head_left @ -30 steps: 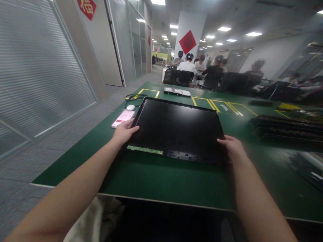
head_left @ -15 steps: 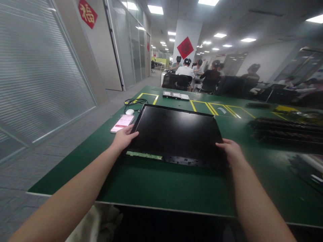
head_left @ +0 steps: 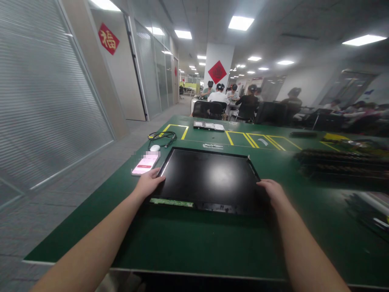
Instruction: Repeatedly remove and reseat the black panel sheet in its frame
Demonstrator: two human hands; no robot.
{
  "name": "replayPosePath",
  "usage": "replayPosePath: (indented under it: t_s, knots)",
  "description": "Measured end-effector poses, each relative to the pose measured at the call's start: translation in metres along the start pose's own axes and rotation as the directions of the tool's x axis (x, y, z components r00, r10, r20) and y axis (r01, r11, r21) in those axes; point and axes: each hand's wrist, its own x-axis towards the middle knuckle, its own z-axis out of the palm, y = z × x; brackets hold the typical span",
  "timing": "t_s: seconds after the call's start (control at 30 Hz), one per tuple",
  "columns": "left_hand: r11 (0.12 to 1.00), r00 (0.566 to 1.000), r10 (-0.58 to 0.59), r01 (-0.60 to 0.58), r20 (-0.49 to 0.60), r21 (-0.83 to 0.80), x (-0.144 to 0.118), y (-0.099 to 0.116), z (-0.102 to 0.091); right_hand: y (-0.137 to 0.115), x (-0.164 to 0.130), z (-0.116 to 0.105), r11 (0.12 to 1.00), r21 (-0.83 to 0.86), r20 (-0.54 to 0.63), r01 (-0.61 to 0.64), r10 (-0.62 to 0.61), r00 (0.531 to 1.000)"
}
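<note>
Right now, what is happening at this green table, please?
A person holds a large black display panel at its two near corners. The left hand grips the near left corner and the right hand the near right one. The panel lies low over the green table; a thin green circuit strip shows along its near edge. A phone with a lit screen lies just left of the panel, a white mouse and a black cable beyond it. Other people sit at desks far behind.

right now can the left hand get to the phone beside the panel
Probably yes: the left hand grips the black panel at its left edge, and the phone lies just beyond it on the green table, nothing between.
</note>
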Motion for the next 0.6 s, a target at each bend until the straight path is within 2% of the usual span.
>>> replayPosePath:
  t_s: [0.1, 0.23, 0.37, 0.5, 0.6]
  knots:
    - [0.998, 1.0, 0.017, -0.018, 0.006, 0.052, 0.004, -0.004, -0.003, -0.002, -0.001, 0.001, 0.997, -0.016, 0.012, -0.072, 0.072, 0.997]
    - [0.992, 0.996, 0.087, -0.087, 0.002, 0.095, 0.011, -0.01, -0.005, -0.001, -0.002, 0.004, 0.994, -0.098, 0.032, -0.049, 0.052, 0.998]
    - [0.991, 0.992, 0.111, -0.115, 0.058, 0.067, 0.013, -0.011, -0.003, 0.005, 0.0, 0.006, 0.989, -0.142, 0.048, -0.028, 0.035, 0.998]
    - [0.988, 0.987, 0.133, -0.139, 0.09, 0.067, 0.013, -0.01, -0.001, 0.011, 0.007, 0.006, 0.967, -0.25, 0.068, 0.043, -0.027, 0.997]
    - [0.981, 0.982, 0.162, -0.171, 0.101, 0.096, 0.017, -0.014, -0.003, 0.014, 0.01, 0.006, 0.902, -0.4, 0.142, 0.165, -0.117, 0.983]
